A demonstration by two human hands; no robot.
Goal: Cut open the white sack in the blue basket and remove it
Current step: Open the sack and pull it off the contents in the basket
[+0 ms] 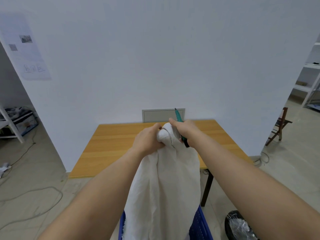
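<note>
White sack [166, 187], standing tall out of the blue basket [200, 224] at the bottom edge, its cloth hanging in long folds and its neck bunched up in front of the wooden table [110, 146]. Gathered top of the sack gripped by the left hand [149, 140], fingers curled tight round the bunched cloth. On the other side of the neck, touching it, the right hand [186, 130], closed round a green-handled cutting tool [178, 116], the pointed end sticking up past the knuckles toward the wall, the dark butt end showing below the palm against the cloth. Both forearms stretched out from the lower corners. Grey cable [34, 191] looped on the floor to the left; a black bin lined with clear plastic [237, 226] just right of the basket; a small wooden chair [280, 125] farther right.
</note>
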